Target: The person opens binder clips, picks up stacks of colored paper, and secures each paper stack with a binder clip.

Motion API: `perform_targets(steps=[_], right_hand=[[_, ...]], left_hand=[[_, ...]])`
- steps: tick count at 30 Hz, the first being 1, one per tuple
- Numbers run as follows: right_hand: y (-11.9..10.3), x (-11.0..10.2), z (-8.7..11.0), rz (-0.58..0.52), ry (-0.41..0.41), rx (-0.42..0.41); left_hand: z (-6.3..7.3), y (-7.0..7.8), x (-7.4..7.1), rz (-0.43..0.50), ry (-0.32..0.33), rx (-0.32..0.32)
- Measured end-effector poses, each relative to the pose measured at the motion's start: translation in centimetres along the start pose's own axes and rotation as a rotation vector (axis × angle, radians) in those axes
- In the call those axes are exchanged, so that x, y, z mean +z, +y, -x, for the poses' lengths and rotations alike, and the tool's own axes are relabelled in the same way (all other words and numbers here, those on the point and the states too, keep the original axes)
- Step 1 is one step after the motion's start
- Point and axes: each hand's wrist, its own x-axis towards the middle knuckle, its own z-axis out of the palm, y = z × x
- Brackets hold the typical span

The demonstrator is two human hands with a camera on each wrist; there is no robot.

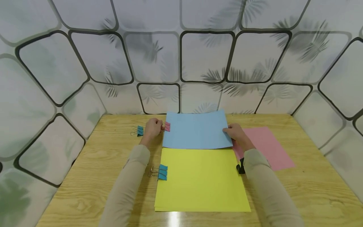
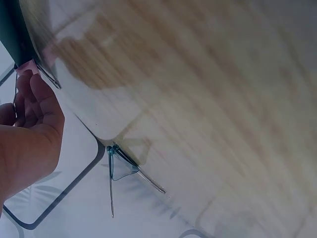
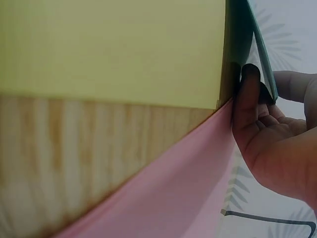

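A sheet of blue paper spans both hands and overlaps the top of a yellow paper stack. At its left edge sits a pink binder clip, and my left hand pinches it with the fingertips. In the left wrist view the pink clip shows at the fingertips, a wire handle beside it. My right hand pinches the right edge of the blue paper, thumb on one face and fingers on the other. The right wrist view shows the blue paper edge-on, raised at the hand.
Pink paper lies right of the stack, partly under the right forearm. A blue binder clip grips the yellow stack's left edge; a black clip sits at its right edge. Another blue clip rests left of my left hand. A patterned wall stands behind.
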Motion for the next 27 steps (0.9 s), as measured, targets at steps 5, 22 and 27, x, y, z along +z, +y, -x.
perform_targets(steps=[5, 22, 27], right_hand=[[0.1, -0.1, 0.1, 0.017, 0.018, -0.015], [1.5, -1.7, 0.6, -0.21, 0.097, -0.019], [1.3, -2.5, 1.5, -0.265, 0.093, -0.049]], left_hand=[[0.2, -0.1, -0.1, -0.015, -0.003, 0.002], [2.9, 1.4, -1.0, -0.038, 0.025, -0.005], [4.6, 1.8, -1.8, 0.019, 0.03, 0.004]])
